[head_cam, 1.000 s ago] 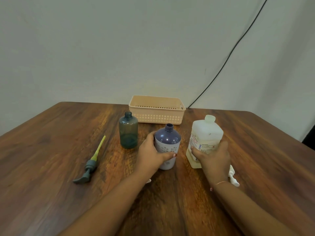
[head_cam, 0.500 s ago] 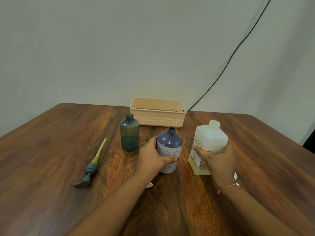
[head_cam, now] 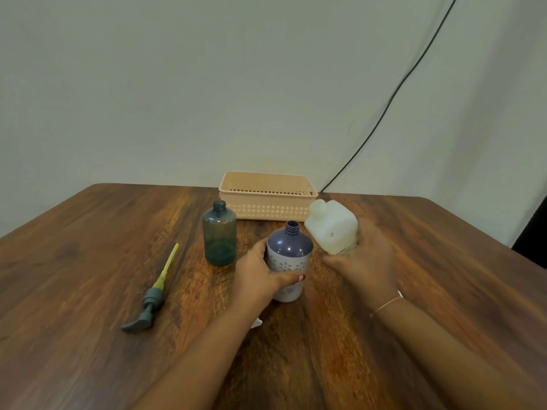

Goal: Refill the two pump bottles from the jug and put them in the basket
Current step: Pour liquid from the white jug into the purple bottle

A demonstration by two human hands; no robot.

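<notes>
Head view: the jug (head_cam: 331, 229), upright on the desk (head_cam: 88, 261) half a second ago, is now lifted at centre right. The right hand (head_cam: 367, 261) grips it, long axis tilted, neck toward upper left. The left hand (head_cam: 257, 276) grips the upright, uncapped purple bottle (head_cam: 290, 250) at centre. The basket (head_cam: 266, 199) sits behind. Open desk lies at lower right.

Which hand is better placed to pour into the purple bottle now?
The right hand: it grips the tilted jug beside the open purple bottle, which the left hand holds.

jug (head_cam: 331, 229) base: behind right hand (head_cam: 364, 261) | jug label: unreadable | white object (head_cam: 258, 322): mostly under left forearm
</notes>
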